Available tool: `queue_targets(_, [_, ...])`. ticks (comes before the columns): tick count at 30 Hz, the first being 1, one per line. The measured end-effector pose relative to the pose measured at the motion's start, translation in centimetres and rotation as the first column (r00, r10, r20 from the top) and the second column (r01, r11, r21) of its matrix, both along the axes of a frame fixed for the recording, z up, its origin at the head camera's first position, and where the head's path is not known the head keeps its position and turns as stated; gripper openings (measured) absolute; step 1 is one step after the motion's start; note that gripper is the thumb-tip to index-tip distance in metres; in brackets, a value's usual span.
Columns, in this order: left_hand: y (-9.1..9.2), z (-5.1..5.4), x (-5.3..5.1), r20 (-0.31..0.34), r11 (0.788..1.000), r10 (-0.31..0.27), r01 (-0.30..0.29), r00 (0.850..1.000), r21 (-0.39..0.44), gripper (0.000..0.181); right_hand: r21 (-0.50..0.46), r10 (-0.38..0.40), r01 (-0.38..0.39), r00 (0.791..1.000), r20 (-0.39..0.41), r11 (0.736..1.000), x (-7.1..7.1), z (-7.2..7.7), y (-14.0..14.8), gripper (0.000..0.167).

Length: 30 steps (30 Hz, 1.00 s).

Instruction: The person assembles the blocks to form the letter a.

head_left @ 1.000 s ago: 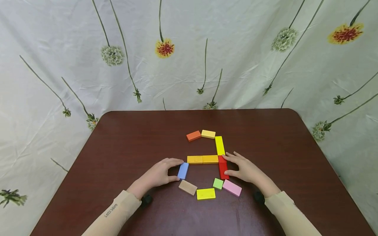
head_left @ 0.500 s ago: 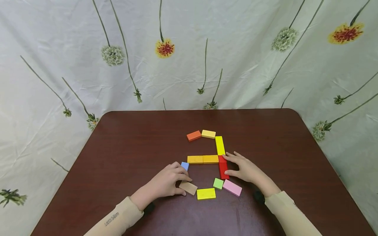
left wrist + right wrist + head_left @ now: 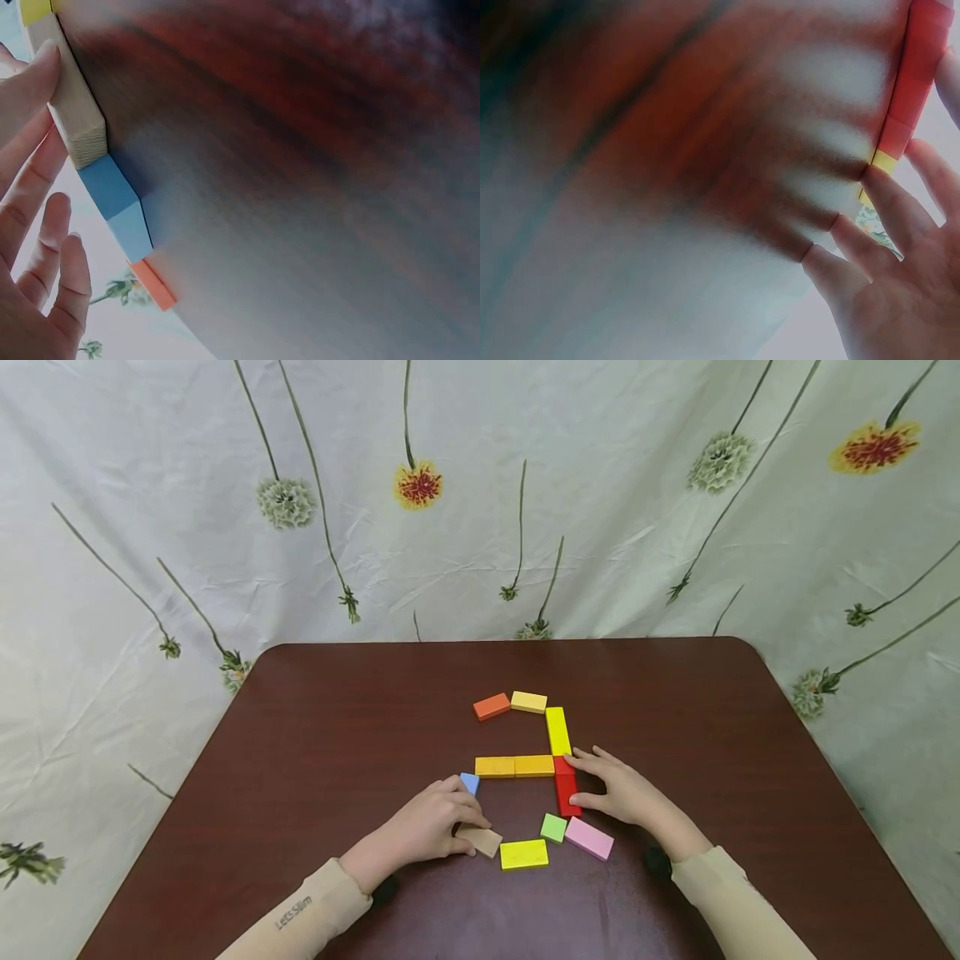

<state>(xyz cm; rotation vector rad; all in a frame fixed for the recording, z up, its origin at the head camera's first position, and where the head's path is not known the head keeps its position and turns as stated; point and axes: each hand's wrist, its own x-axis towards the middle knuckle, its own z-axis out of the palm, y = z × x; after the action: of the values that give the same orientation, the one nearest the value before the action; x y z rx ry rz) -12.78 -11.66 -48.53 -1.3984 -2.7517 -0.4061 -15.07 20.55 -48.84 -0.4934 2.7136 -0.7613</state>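
Note:
My left hand (image 3: 431,821) pinches a tan wooden block (image 3: 483,841) between thumb and fingers, the block lying flat on the table. In the left wrist view the thumb presses on this block's side (image 3: 75,105). A blue block (image 3: 469,782), partly hidden by the left hand, lies just beyond it. My right hand (image 3: 618,789) rests by the red blocks (image 3: 567,793), with thumb and index fingertip touching them and the fingers spread. To the right of the tan block is a yellow block (image 3: 524,854), with a small gap between them.
A green block (image 3: 553,828) and a pink block (image 3: 589,838) lie at the lower right of the figure. Two orange-yellow blocks (image 3: 514,767) cross its middle. Above are a long yellow block (image 3: 558,731), a pale yellow block (image 3: 528,702) and an orange block (image 3: 492,707). All lie on a brown table (image 3: 360,693).
My left hand has left the blue block, moved toward the body and right, and now pinches the tan block. The right hand stays by the red blocks.

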Motion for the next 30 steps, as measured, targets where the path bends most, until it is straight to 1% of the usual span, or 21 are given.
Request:
queue_targets(6, [0.0, -0.1, 0.0, -0.010, 1.000, -0.003, 0.003, 1.000, 0.014, 0.030, 0.004, 0.007, -0.007, 1.000, -0.007, 1.000, 0.0, 0.1, 0.0, 0.067])
queue_targets(12, [0.3, 0.0, 0.2, 0.008, 1.000, 0.001, -0.001, 1.000, 0.030, 0.036, 0.004, 0.004, -0.004, 1.000, 0.000, 1.000, 0.0, 0.1, 0.0, 0.067])
queue_targets(16, [1.4, 0.3, 0.4, 0.019, 0.999, -0.014, 0.013, 1.000, 0.034, 0.037, 0.004, 0.000, 0.000, 1.000, 0.004, 1.000, 0.0, 0.0, 0.0, 0.067])
queue_targets(21, [3.3, 0.6, 0.8, -0.009, 0.999, -0.047, 0.047, 0.999, 0.000, 0.040, 0.003, -0.004, 0.004, 1.000, 0.000, 1.000, 0.0, 0.1, 0.1, 0.067])
queue_targets(26, [4.4, 0.2, 1.1, -0.055, 0.998, -0.061, 0.059, 0.997, -0.036, 0.042, 0.001, -0.002, 0.002, 1.000, -0.004, 1.000, 0.0, 0.0, 0.1, 0.067])
queue_targets(30, [4.8, -0.1, 1.3, -0.065, 0.997, -0.063, 0.060, 0.996, -0.043, 0.042, -0.002, 0.004, -0.004, 1.000, -0.006, 1.000, -0.1, 0.0, 0.0, 0.068])
